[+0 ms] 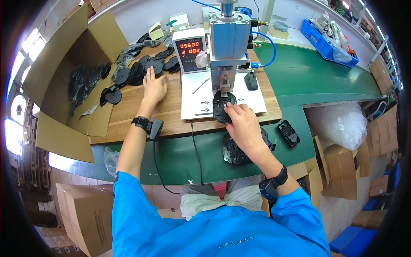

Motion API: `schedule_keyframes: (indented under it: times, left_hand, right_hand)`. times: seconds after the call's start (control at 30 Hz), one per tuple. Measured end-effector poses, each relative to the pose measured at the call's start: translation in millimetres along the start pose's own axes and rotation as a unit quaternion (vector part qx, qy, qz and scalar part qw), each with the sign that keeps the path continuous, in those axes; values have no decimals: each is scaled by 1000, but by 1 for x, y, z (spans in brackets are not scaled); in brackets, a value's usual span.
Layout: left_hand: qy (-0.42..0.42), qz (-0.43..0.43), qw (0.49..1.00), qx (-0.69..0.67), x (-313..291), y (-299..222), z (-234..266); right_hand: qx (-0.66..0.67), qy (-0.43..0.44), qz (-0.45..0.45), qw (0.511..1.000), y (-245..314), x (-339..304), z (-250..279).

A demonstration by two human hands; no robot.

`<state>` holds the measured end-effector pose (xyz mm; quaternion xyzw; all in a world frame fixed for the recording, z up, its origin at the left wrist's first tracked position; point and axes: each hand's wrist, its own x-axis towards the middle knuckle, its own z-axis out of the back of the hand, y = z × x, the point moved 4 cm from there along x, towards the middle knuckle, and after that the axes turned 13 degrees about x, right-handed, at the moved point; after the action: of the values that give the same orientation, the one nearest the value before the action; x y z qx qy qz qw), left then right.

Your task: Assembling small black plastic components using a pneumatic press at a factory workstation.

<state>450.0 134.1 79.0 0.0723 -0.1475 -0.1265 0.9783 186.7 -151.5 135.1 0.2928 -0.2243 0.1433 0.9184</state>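
Observation:
My left hand (154,89) reaches to a heap of black plastic parts (136,73) on the wooden board. Its fingers are stretched out, and the fingertips are at a rounded black part (156,65). My right hand (244,122) grips the near end of a black plastic housing (221,103), thumb and fingers at its right edge. This housing lies on the white base plate (192,103) of a press (230,38), directly below the press's metal tip (224,88). Whether the tip touches the housing I cannot tell. More black housings (233,150) lie under my right forearm.
A control box with a red display (191,50) stands left of the press. An open carton (55,85) with black parts in bags is at the left. A small black part (251,80) and a black tray-like piece (289,133) lie rightward. A blue crate (325,43) sits far right.

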Motion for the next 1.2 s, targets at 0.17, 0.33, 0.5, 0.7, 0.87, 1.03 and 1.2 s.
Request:
schedule_keyframes:
  times: [0.17,0.33,0.5,0.7,0.87,1.03,1.2]
  left_hand:
    - [12,2,999,49,15,13,-15]
    - [-298,71,948,-82,-2,59,46]
    - [-285,145,903,-286,-55,65,78]
    - [-93,80,931,-344,-109,28,24]
    - [-162,51,972,-162,-140,29,19]
    - [27,-51,991,-124,-177,-34,64]
    - [7,-85,987,-133,-203,-28,68]
  right_hand:
    - [7,6,6,1000,0,0,0]
    - [5,5,12,1000,2,1,-2]
    - [-2,-17,13,1000,-3,-1,-1]
    - [-10,-19,13,1000,-2,-1,-2]
    - [9,-7,24,1000,3,1,-7]
    - [-9,-12,4,1000,-4,-3,-3]
    - [6,-15,4,1000,0,-2,-5]
